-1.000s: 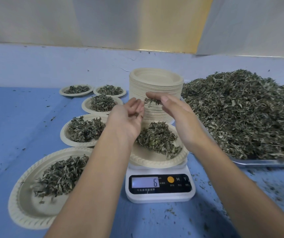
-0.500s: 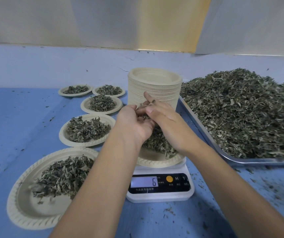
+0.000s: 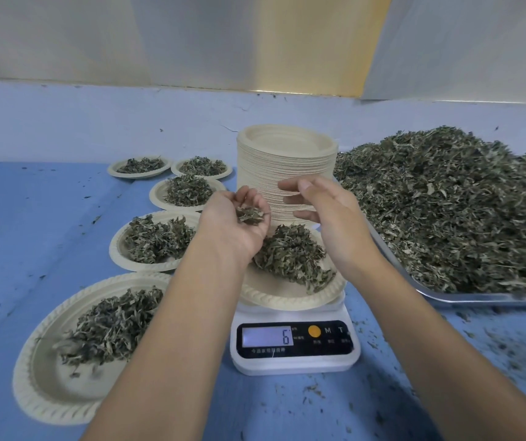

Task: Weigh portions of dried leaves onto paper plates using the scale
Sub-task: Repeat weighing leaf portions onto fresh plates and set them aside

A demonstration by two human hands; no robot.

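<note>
One white scale stands on the blue bench, about midway between its left and right sides, and its display reads 6. One weighing plate sits on the scale with a portion of dried leaves heaped on it.

The left hand hovers over the left side of that plate. It is palm up, with the fingers curled round a small clump of leaves. The right hand is just beside it, in front of the stack. Its thumb and fingers are stretched out and hold nothing, and the two hands do not touch.

Five more filled plates lie on the left part of the bench:
- the nearest filled plate
- the second filled plate behind it
- the third filled plate farther back
- a back-left plate and a back-right plate, side by side at the far edge

That makes six filled plates in all.

One tall stack of empty plates stands behind the scale, toward the far edge. One metal tray along the right side carries one big heap of loose leaves. Leaf crumbs dot the bench around the scale.
</note>
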